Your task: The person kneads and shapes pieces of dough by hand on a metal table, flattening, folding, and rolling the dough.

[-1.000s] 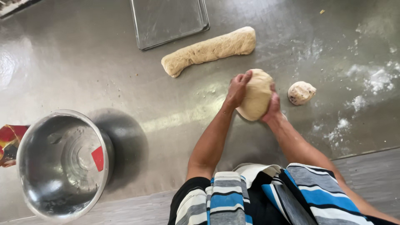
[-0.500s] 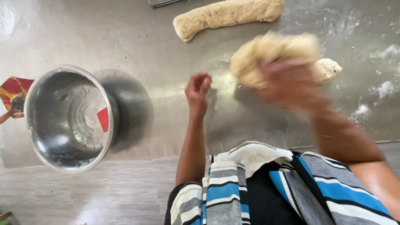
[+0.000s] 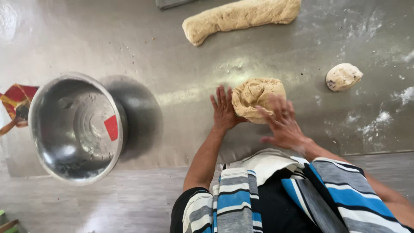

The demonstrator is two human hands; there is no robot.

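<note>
A lump of tan dough (image 3: 256, 96) lies on the steel table (image 3: 172, 64) in front of me. My left hand (image 3: 224, 110) rests flat against its left side, fingers spread. My right hand (image 3: 282, 123) lies over its near right edge, fingers spread and a little blurred. Neither hand grips the lump; both press on it.
A long roll of dough (image 3: 241, 16) lies at the far middle, and a small dough ball (image 3: 343, 77) sits to the right. A steel bowl (image 3: 75, 127) stands at the left near the table's front edge. Flour patches (image 3: 379, 116) dust the right side.
The dough lump was lifted by my right hand half a second ago and is now back down on the table. Both hands have come together on it.
</note>
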